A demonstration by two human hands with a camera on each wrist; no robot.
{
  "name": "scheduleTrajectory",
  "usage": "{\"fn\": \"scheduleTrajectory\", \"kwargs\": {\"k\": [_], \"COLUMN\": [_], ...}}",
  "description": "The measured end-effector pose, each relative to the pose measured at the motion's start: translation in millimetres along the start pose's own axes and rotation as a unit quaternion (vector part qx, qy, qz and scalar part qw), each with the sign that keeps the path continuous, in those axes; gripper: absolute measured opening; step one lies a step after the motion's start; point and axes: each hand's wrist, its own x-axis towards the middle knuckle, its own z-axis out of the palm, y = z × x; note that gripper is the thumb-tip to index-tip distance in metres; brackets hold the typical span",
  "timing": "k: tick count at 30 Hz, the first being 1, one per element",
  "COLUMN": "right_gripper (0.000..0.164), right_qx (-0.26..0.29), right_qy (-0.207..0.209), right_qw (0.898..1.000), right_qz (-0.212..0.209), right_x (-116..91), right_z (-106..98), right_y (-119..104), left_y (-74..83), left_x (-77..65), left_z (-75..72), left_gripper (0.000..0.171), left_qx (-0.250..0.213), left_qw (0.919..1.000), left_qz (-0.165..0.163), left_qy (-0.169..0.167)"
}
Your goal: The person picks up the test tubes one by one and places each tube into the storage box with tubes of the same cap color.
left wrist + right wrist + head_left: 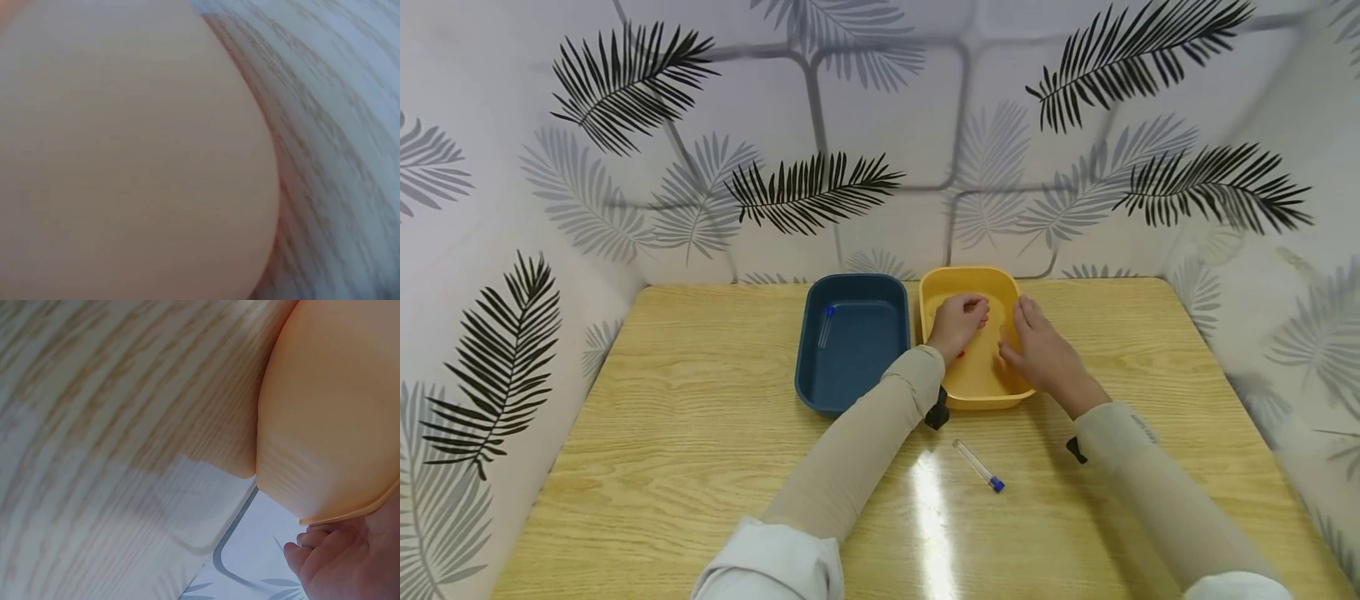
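Your left hand (pixel 957 325) bends its fingers inward over the yellow bin (pixel 983 385), though you cannot tell whether they hold anything. Your right hand (pixel 1047 350) lies at the bin's right rim, fingers fairly straight, thumb spread inward; a clear, blue-capped tube (pixel 976 463) rests on the table (pixel 685 417) in front.

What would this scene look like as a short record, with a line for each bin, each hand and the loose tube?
Blue bin: holds a blue-capped tube
Yellow bin: right of the blue bin; a small red item shows inside, partly hidden
Left hand: over the yellow bin, fingers curled; whether it holds anything is hidden
Right hand: at the yellow bin's right rim
Loose tube: on the table, near side of the yellow bin, blue cap toward the person
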Motion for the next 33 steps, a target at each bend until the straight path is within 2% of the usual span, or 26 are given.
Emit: {"fn": "scheduleTrajectory", "kwargs": {"k": [4, 9, 11, 16, 21, 24, 27, 30, 33], "right_gripper": [0.077, 0.076, 0.076, 0.077, 0.078, 0.077, 0.077, 0.077, 0.077], "right_qx": [-0.006, -0.015, -0.014, -0.013, -0.012, -0.010, -0.007, -0.004, -0.004], "right_qy": [-0.004, -0.006, -0.007, -0.010, -0.010, -0.011, -0.014, -0.019, -0.020], "right_qw": [1.000, 1.000, 1.000, 1.000, 1.000, 1.000, 1.000, 1.000, 1.000], "right_qz": [0.003, 0.001, 0.001, 0.008, 0.013, 0.012, 0.012, 0.013, 0.013], "right_x": [4, 6, 5, 3, 4, 4, 4, 4, 3], "right_z": [2, 3, 2, -1, -1, -2, -3, -4, -4], "right_y": [-2, -3, -3, -4, -4, -4, -4, -5, -6], "left_y": [1.8, 6.6, 13.3, 41.6, 63.9, 68.3, 68.2, 65.2, 60.1], "left_x": [-0.2, -3.1, -5.4, -18.3, -38.5, -45.9, -52.2, -62.2, -75.6], "left_z": [-3.9, -8.5, -10.4, -25.0, -62.9, -92.1, -123.1, -152.0, -175.4], "left_gripper": [0.029, 0.031, 0.032, 0.037, 0.039, 0.040, 0.042, 0.049, 0.060], "left_qx": [-0.002, 0.019, 0.033, 0.074, 0.102, 0.119, 0.157, 0.208, 0.277], "left_qw": [0.9999, 0.9996, 0.9990, 0.9945, 0.9859, 0.9819, 0.9746, 0.9613, 0.9414], "left_qz": [0.015, 0.015, 0.012, 0.040, 0.094, 0.119, 0.142, 0.163, 0.176], "left_qy": [0.006, -0.017, -0.028, -0.062, -0.094, -0.086, -0.073, -0.077, -0.078]}}
